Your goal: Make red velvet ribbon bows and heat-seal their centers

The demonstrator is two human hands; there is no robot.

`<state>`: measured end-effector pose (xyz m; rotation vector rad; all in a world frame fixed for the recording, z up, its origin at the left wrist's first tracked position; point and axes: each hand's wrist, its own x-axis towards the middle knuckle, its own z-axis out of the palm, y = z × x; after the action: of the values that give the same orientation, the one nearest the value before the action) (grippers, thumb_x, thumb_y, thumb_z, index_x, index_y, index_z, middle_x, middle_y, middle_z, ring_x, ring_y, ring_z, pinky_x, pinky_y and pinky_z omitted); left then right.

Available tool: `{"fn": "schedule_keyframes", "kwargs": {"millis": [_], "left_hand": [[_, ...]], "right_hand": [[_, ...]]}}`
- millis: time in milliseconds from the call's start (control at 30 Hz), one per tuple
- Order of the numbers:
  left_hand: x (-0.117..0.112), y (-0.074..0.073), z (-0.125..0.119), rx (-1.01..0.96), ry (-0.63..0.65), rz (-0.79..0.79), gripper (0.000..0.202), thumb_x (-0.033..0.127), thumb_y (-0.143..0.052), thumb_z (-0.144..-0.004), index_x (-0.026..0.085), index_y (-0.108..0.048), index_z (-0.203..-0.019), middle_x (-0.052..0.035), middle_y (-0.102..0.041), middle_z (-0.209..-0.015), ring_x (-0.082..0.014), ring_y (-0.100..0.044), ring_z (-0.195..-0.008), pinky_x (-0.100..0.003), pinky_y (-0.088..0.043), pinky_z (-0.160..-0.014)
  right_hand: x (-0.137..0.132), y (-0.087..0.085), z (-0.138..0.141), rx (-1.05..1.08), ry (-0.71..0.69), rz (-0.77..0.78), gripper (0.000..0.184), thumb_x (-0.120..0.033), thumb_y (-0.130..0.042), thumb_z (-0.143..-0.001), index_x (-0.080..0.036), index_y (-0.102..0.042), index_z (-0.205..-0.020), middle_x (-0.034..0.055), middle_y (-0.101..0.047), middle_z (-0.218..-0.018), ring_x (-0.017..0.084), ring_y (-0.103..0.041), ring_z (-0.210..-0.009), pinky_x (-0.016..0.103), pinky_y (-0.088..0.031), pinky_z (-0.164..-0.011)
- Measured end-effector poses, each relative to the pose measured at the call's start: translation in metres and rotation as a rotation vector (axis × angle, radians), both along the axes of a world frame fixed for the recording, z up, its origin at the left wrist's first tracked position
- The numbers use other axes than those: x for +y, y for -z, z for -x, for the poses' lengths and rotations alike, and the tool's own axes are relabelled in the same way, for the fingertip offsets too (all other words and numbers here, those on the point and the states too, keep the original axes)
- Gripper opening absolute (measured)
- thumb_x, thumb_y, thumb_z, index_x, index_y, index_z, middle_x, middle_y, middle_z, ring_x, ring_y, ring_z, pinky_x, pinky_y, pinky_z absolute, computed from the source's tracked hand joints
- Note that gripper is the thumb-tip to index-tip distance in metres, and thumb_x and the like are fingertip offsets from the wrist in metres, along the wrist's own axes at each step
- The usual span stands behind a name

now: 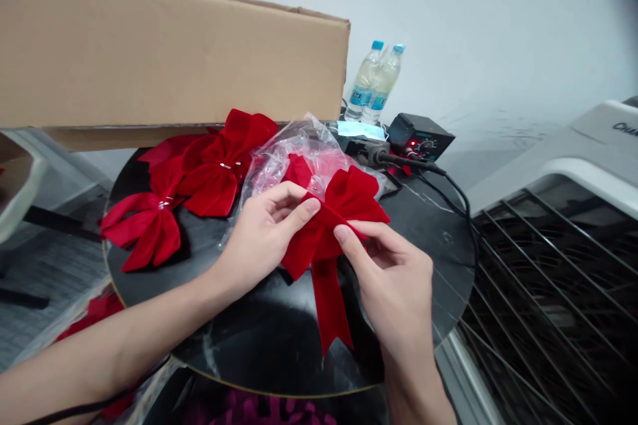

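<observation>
A red velvet bow [331, 292] is held up over the round black table, one notched tail hanging down in front. My left hand [269, 229] pinches its ribbon from the left, thumb on top. From the right, my right hand [383, 265] pinches the same ribbon between thumb and fingers, a short way from the left. The stretch of ribbon between both hands looks taut. Behind the bow lies a clear plastic bag [272, 153] with something red inside. Two finished-looking red bows, one a velvet bow [219, 172] and one a smaller bow [154, 216], lie to the left.
A large cardboard box [169, 46] stands behind the black marbled table [259, 345]. Two water bottles [373, 83], a blue face mask [361, 131] and a black control box [421, 139] with a cable stand at the back right. A white heater-like appliance with a grille [558, 292] is at right.
</observation>
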<state>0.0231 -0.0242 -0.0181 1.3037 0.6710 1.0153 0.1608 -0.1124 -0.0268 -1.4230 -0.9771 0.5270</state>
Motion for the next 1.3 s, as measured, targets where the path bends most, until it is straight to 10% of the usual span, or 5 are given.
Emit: {"fn": "schedule_keyframes", "kwargs": {"millis": [633,1067,1300], "left_hand": [[-0.008,-0.006,-0.001,0.133,-0.178,-0.181,0.016,0.033,-0.071,-0.092,0.017,-0.068,-0.089,-0.0032,-0.072,-0.093,-0.0174,-0.068,-0.092,-0.024,-0.052,-0.083],[-0.003,-0.007,0.002,-0.154,0.001,0.223,0.019,0.028,-0.085,-0.078,0.017,-0.070,-0.080,0.0017,-0.071,-0.078,-0.0115,-0.065,-0.072,-0.020,-0.053,-0.071],[0.003,-0.007,0.005,-0.141,0.026,0.192,0.016,0.024,-0.086,-0.077,0.016,-0.077,-0.086,-0.0009,-0.076,-0.083,-0.0120,-0.068,-0.077,-0.019,-0.053,-0.075]], "right_hand": [[0.001,-0.007,0.009,0.238,-0.080,0.023,0.018,-0.034,-0.082,-0.083,-0.017,-0.076,-0.084,0.0042,-0.079,-0.077,0.016,-0.076,-0.065,0.025,-0.063,-0.065],[0.006,0.005,0.015,0.380,-0.022,-0.077,0.016,-0.031,-0.088,-0.075,-0.021,-0.077,-0.081,0.0014,-0.076,-0.078,0.014,-0.067,-0.066,0.025,-0.053,-0.060],[0.006,0.008,0.015,0.427,-0.022,-0.079,0.018,-0.031,-0.090,-0.073,-0.020,-0.078,-0.081,0.0023,-0.076,-0.078,0.014,-0.067,-0.067,0.026,-0.054,-0.062]]}}
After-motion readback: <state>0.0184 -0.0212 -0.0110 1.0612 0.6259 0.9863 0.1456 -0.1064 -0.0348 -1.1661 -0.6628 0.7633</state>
